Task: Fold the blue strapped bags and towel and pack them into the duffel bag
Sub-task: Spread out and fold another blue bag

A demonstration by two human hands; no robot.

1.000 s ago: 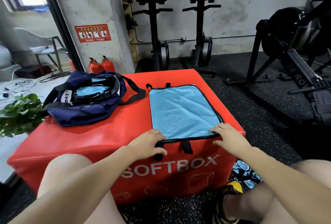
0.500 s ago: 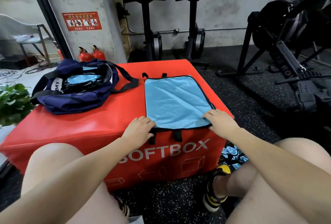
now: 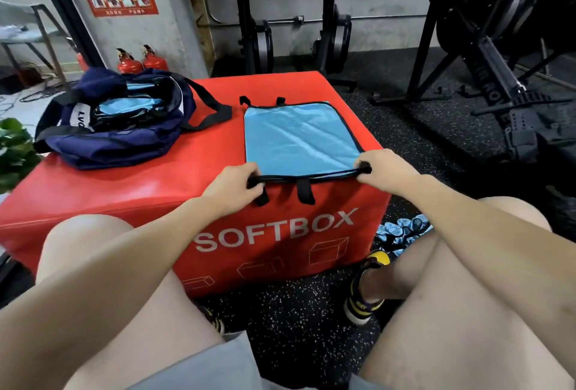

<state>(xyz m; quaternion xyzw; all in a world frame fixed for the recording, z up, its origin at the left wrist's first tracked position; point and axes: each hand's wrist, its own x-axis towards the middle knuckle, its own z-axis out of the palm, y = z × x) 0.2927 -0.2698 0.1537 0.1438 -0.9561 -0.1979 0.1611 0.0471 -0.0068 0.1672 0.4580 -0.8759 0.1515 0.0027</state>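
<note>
1. Left hand (image 3: 232, 190) – fingers curled, pinching the near-left corner of the blue strapped bag (image 3: 299, 138)
2. Right hand (image 3: 385, 171) – fingers curled, pinching the near-right corner
3. Bag lies flat on the red box (image 3: 156, 183), stretching away from both hands
4. Duffel bag (image 3: 118, 121) sits open beyond the left hand, well apart, with blue fabric inside
</note>
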